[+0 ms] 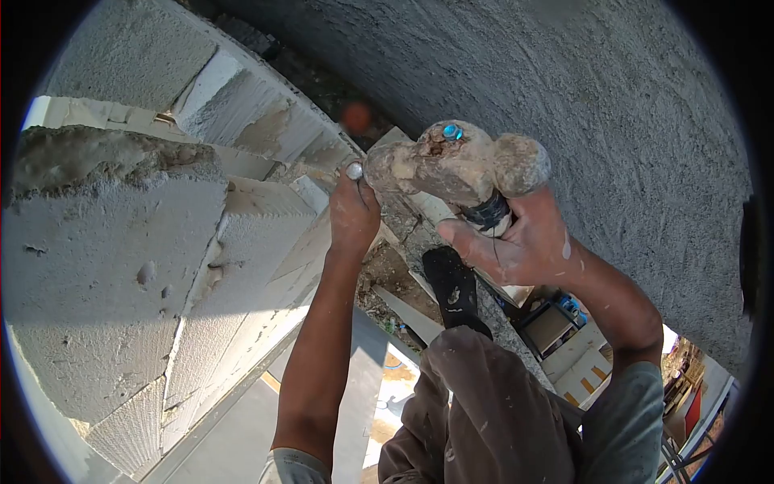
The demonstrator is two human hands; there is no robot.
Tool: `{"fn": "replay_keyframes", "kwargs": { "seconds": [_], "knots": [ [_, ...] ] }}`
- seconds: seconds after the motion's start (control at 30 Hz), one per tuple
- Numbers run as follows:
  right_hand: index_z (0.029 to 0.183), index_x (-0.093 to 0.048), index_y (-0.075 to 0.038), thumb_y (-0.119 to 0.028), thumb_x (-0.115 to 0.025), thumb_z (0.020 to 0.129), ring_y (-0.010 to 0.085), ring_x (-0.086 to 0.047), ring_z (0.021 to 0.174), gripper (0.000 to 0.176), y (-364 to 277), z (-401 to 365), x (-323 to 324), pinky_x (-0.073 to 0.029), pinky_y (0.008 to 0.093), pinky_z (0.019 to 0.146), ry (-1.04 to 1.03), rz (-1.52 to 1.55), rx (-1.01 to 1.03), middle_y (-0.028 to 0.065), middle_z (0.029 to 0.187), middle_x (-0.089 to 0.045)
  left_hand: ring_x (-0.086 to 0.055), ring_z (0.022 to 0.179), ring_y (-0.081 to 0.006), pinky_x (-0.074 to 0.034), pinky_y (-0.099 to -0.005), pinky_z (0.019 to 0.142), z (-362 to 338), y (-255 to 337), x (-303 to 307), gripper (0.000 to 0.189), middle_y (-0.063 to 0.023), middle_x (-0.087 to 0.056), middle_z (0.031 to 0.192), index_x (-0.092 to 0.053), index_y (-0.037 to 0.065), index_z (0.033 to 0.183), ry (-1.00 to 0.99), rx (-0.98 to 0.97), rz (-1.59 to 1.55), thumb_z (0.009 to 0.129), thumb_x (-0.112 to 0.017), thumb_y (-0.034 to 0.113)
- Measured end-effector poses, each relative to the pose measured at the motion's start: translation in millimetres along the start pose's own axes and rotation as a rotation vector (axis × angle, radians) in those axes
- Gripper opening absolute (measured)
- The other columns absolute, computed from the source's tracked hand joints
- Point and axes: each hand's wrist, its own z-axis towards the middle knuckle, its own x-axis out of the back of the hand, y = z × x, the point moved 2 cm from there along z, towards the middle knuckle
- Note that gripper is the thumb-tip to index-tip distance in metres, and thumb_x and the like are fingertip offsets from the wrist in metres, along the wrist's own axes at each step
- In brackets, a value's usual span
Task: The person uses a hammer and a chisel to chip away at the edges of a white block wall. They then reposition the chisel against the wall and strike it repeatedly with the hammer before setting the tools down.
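Observation:
My right hand (528, 246) is wrapped around the handle of a hammer, its thumb stretched along one side. The heavy hammer head (455, 165) is caked with mortar, has a rounded end and shows a bright blue spot on top. Black tape (486, 211) binds the handle just below the head. Closed in a fist, my left hand (355, 211) grips a metal rod (354, 170), seen end-on as a shiny round tip; the rest of it is hidden. The hammer's left face overlaps the area right beside that tip, near the edge of the pale block wall (266, 121).
Large pale blocks (105, 242) stand at left. A rough grey rendered wall (629, 145) rises at right. My foot in a black sock (450, 278) rests on a narrow, debris-covered ledge (508, 331). Far below lie a floor and stacked materials (685, 379).

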Motion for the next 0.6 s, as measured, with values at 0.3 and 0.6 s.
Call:
{"fn": "replay_keyframes", "kwargs": {
  "seconds": [0.3, 0.6],
  "knots": [
    [0.111, -0.058, 0.005, -0.013, -0.071, 0.078, 0.0347, -0.068, 0.082, 0.039, 26.9, 56.5, -26.0, -0.054, 0.0408, 0.074, -0.411, -0.287, -0.353, 0.0215, 0.09, -0.067, -0.06, 0.085, -0.0499, -0.046, -0.053, 0.073, 23.6, -22.5, -3.9, 0.025, -0.0275, -0.063, 0.088, -0.06, -0.001, 0.095, -0.132, -0.153, 0.119, 0.096, -0.055, 0.023],
    [0.108, -0.056, 0.008, -0.012, -0.068, 0.076, 0.0435, -0.066, 0.081, 0.04, 29.4, 39.0, -26.3, -0.052, 0.044, 0.07, -0.221, -0.196, -0.227, 0.0277, 0.083, -0.064, -0.06, 0.093, -0.0483, -0.048, -0.0517, 0.078, 27.3, 3.6, 5.7, 0.023, -0.0269, -0.065, 0.094, -0.053, 0.001, 0.112, -0.204, -0.02, 0.051, 0.091, -0.057, 0.009]
  ]
}}
